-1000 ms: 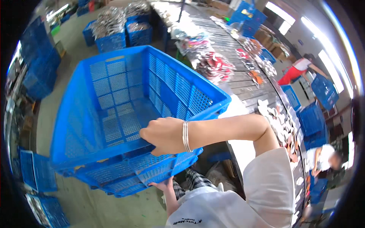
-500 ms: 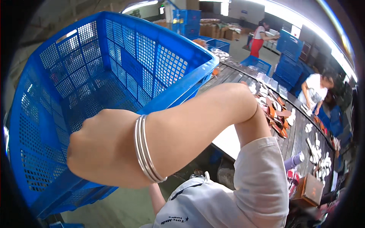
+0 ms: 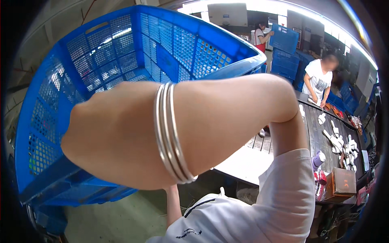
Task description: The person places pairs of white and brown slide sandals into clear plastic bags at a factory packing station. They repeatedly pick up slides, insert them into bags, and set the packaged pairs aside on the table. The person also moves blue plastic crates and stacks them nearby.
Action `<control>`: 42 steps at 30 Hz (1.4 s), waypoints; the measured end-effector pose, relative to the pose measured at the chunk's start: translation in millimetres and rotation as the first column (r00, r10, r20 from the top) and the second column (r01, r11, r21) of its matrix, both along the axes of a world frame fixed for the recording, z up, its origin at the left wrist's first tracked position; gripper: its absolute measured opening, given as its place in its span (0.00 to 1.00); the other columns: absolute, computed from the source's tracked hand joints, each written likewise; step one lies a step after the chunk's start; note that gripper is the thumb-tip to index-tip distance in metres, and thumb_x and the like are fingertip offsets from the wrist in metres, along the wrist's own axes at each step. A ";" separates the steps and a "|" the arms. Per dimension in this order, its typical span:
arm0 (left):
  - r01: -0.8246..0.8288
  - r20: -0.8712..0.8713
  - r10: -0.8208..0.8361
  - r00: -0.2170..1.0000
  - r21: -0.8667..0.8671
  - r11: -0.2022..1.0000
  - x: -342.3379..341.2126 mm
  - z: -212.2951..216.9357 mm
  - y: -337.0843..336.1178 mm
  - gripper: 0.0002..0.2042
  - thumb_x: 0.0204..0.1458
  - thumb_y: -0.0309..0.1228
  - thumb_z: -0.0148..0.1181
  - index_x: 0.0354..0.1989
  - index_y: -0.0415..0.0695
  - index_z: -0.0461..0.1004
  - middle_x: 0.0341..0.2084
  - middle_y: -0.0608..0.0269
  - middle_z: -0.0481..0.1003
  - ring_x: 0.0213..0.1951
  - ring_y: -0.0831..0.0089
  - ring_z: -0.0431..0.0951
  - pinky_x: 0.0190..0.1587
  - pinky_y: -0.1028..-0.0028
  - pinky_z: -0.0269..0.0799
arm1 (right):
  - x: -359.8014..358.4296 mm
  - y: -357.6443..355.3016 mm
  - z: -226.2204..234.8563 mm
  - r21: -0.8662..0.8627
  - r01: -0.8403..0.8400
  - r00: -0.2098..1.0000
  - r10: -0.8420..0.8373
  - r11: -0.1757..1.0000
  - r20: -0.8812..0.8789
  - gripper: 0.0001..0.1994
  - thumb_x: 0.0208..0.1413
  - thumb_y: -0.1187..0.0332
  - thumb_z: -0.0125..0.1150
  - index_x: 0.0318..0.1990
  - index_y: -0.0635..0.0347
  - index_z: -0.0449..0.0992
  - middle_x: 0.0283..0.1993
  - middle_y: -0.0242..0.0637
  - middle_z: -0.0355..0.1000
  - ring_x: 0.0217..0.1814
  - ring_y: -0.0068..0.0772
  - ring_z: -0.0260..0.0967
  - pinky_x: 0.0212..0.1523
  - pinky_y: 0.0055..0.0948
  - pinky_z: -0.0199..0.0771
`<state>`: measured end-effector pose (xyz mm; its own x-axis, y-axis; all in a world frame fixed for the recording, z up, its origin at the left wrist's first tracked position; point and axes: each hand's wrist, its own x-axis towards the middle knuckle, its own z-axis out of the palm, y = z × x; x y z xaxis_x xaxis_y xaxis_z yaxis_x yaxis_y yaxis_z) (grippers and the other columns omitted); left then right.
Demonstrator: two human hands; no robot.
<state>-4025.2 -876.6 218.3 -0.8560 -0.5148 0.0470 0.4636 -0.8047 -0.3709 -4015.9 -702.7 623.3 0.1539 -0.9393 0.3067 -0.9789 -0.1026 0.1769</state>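
Note:
A big blue plastic crate with mesh walls is tilted up in front of me, its open top toward me. Across its near side reaches my right hand, back of the hand up, with three silver bangles at the wrist. The fingers curl down out of sight at the crate's near rim, and the hand looks closed on it. Of my left arm only a strip of forearm shows below the right wrist. My left hand is hidden behind the right hand and the crate.
To the right runs a dark slatted conveyor with white sandals, a brown box and a purple bottle. A white board lies along its near side. Beyond it, two people work beside stacked blue crates.
The view has turned, so the conveyor and the people sit further left. The crate and my right hand have risen a little, and the bangled wrist is closer.

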 end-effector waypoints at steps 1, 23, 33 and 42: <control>-0.016 -0.006 0.016 1.000 -0.098 0.995 -15.1 -33.2 -26.0 0.59 0.21 0.58 0.71 0.66 0.50 0.47 0.67 0.61 0.45 0.66 0.50 0.41 0.62 0.39 0.34 | -7.0 0.4 4.9 -0.014 -0.010 1.000 0.010 1.000 0.002 0.09 0.43 0.69 0.62 0.31 0.66 0.76 0.31 0.46 0.75 0.34 0.42 0.76 0.32 0.36 0.76; 0.546 0.234 -0.505 0.831 -0.162 0.822 -243.3 -45.1 48.7 0.58 0.24 0.74 0.55 0.68 0.61 0.41 0.68 0.64 0.40 0.67 0.53 0.39 0.63 0.39 0.32 | -272.6 -23.3 16.4 0.035 0.351 0.933 -0.353 0.936 0.072 0.07 0.42 0.71 0.62 0.29 0.66 0.76 0.29 0.47 0.74 0.33 0.42 0.75 0.30 0.35 0.74; 0.708 0.172 -0.687 0.706 -0.153 0.689 -359.1 -46.8 23.4 0.57 0.25 0.73 0.54 0.67 0.58 0.45 0.67 0.59 0.42 0.66 0.50 0.41 0.62 0.38 0.35 | -363.0 -47.2 15.2 0.157 0.630 0.728 -0.649 0.760 0.220 0.16 0.39 0.69 0.68 0.34 0.69 0.71 0.24 0.51 0.71 0.29 0.51 0.72 0.31 0.37 0.72; 0.767 0.334 -0.692 0.640 -0.239 0.595 -484.7 -100.7 23.6 0.54 0.34 0.77 0.40 0.68 0.52 0.42 0.68 0.57 0.39 0.66 0.48 0.41 0.62 0.37 0.36 | -454.0 -64.1 -8.9 0.245 0.770 0.552 -0.808 0.589 0.207 0.15 0.45 0.65 0.66 0.32 0.63 0.65 0.20 0.49 0.70 0.26 0.54 0.71 0.27 0.43 0.70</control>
